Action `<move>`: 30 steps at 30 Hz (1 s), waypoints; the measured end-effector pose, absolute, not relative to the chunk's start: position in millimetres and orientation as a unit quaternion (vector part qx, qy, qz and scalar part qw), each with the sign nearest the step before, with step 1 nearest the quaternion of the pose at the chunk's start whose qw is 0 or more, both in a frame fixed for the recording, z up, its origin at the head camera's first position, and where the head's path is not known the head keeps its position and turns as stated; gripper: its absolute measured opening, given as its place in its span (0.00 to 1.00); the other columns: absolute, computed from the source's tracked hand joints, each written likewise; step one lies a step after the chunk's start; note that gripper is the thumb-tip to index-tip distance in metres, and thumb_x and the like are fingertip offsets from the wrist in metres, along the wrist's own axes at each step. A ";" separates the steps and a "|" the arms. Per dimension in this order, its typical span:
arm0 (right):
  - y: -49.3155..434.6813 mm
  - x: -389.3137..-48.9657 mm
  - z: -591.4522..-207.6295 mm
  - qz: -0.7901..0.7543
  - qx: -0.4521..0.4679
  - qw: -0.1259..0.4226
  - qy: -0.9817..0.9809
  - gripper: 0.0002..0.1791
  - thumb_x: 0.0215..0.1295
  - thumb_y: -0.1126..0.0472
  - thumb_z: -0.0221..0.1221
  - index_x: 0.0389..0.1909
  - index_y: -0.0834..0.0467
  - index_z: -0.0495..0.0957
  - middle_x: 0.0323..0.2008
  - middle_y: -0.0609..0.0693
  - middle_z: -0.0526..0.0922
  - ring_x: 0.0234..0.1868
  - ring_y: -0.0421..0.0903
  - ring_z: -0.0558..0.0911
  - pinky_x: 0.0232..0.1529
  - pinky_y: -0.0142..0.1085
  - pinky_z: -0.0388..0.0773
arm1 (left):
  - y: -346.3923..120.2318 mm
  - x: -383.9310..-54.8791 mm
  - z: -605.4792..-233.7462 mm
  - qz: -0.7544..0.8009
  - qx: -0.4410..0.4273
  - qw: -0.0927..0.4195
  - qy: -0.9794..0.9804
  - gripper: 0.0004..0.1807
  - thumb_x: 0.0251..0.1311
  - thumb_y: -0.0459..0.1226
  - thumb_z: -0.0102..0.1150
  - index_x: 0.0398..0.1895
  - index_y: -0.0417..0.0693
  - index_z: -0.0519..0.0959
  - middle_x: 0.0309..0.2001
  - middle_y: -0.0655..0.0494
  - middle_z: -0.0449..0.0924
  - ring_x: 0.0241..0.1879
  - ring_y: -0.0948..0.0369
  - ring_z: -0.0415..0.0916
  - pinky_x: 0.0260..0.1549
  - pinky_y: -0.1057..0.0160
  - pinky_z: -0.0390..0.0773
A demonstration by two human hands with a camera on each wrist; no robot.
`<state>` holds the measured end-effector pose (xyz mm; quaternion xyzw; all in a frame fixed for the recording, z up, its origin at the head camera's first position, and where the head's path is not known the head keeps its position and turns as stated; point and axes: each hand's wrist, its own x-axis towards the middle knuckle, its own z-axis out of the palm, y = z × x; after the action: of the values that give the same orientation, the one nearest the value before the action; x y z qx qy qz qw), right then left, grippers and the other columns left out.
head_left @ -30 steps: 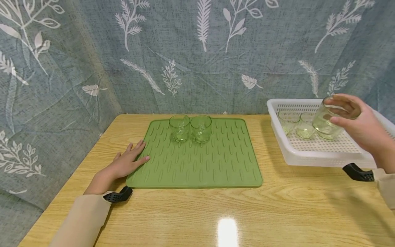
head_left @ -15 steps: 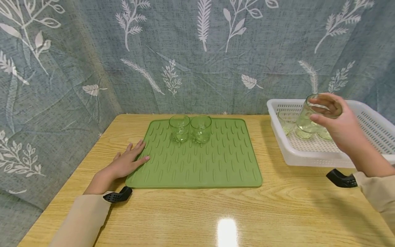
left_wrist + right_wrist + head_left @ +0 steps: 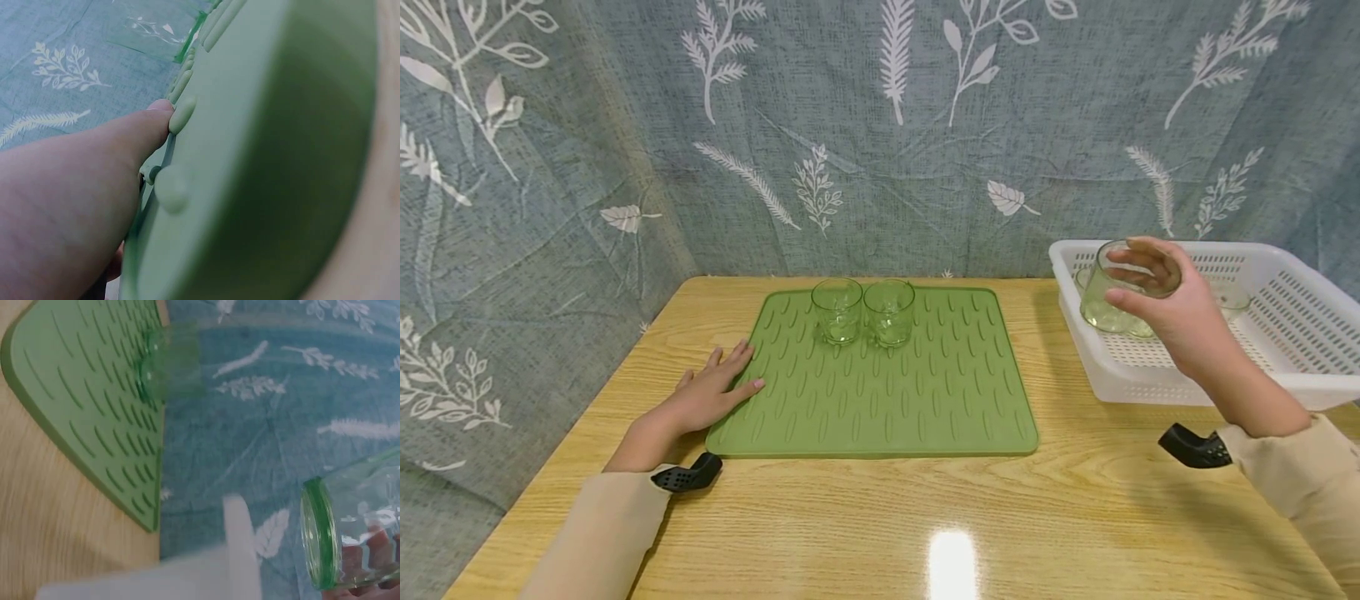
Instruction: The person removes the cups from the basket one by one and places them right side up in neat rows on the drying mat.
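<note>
My right hand (image 3: pixel 1183 321) grips a clear, green-tinted drinking glass (image 3: pixel 1099 307), thumb on the near side and fingers round the far side. It is held tilted over the left part of a white plastic basket (image 3: pixel 1101 385). In the right wrist view, fingers show through the glass (image 3: pixel 365 519). My left hand (image 3: pixel 703 404) rests with fingers spread on the left edge of a green ridged drying mat (image 3: pixel 880 408); the left wrist view shows its thumb (image 3: pixel 140 131) at the mat. Two matching glasses, one (image 3: pixel 837 312) and another (image 3: pixel 889 315), stand side by side at the mat's back.
More glasses stand in the basket, partly hidden behind my right hand; one glass (image 3: pixel 1231 298) shows right of it. The wooden table (image 3: pixel 820 517) extends in front of the mat. A blue-grey leaf-patterned curtain (image 3: pixel 925 192) hangs behind and along the left side.
My right hand has moved left across the basket with the glass, toward the basket's left wall, and dips slightly at the end. The left hand and the two glasses on the mat stay put.
</note>
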<state>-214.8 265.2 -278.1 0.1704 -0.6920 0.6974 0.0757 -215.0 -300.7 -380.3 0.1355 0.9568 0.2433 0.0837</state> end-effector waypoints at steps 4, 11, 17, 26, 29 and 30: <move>252.0 -215.6 -280.3 0.698 0.165 0.078 -0.693 0.29 0.70 0.73 0.62 0.65 0.48 0.67 0.58 0.41 0.76 0.56 0.34 0.79 0.51 0.23 0.77 | -301.5 -215.5 -381.1 0.243 0.136 0.083 0.957 0.46 0.78 0.56 0.47 0.82 0.35 0.46 0.81 0.34 0.36 0.77 0.31 0.27 0.62 0.20 0.28; 227.5 -221.3 -282.7 0.673 0.158 0.085 -0.718 0.30 0.70 0.71 0.64 0.67 0.51 0.65 0.58 0.42 0.74 0.59 0.38 0.76 0.55 0.25 0.75 | -301.5 -216.3 -379.8 0.236 0.134 0.082 0.959 0.45 0.78 0.56 0.47 0.82 0.35 0.46 0.81 0.34 0.36 0.77 0.30 0.27 0.62 0.20 0.29; 205.8 -224.4 -284.1 0.669 0.152 0.091 -0.722 0.32 0.69 0.71 0.65 0.69 0.54 0.64 0.58 0.44 0.73 0.60 0.43 0.74 0.56 0.27 0.75 | -299.9 -216.1 -379.1 0.238 0.135 0.084 0.958 0.45 0.78 0.55 0.48 0.82 0.35 0.46 0.81 0.34 0.36 0.77 0.30 0.27 0.62 0.20 0.29; 182.4 -228.9 -287.9 0.650 0.146 0.082 -0.741 0.36 0.69 0.68 0.66 0.73 0.58 0.60 0.62 0.46 0.72 0.62 0.44 0.73 0.64 0.33 0.71 | -301.3 -216.6 -380.0 0.232 0.135 0.083 0.960 0.45 0.78 0.55 0.48 0.82 0.35 0.46 0.81 0.34 0.36 0.76 0.29 0.28 0.61 0.19 0.31; 174.0 -231.9 -291.9 0.644 0.143 0.079 -0.748 0.38 0.69 0.67 0.66 0.74 0.61 0.58 0.64 0.50 0.71 0.63 0.45 0.73 0.66 0.36 0.70 | -301.1 -216.7 -380.2 0.233 0.134 0.083 0.959 0.45 0.78 0.55 0.48 0.82 0.35 0.46 0.81 0.33 0.36 0.76 0.29 0.28 0.61 0.19 0.31; 170.9 -233.0 -293.6 0.643 0.143 0.077 -0.749 0.39 0.69 0.68 0.66 0.75 0.62 0.57 0.65 0.51 0.71 0.64 0.46 0.73 0.66 0.37 0.70 | -301.1 -216.6 -380.2 0.234 0.134 0.084 0.959 0.45 0.78 0.55 0.48 0.82 0.35 0.46 0.81 0.34 0.36 0.76 0.30 0.28 0.61 0.19 0.30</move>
<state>-233.0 170.9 -293.6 0.1428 -0.7486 0.6429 0.0771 -216.6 -301.1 -380.2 0.1336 0.9594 0.2338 0.0842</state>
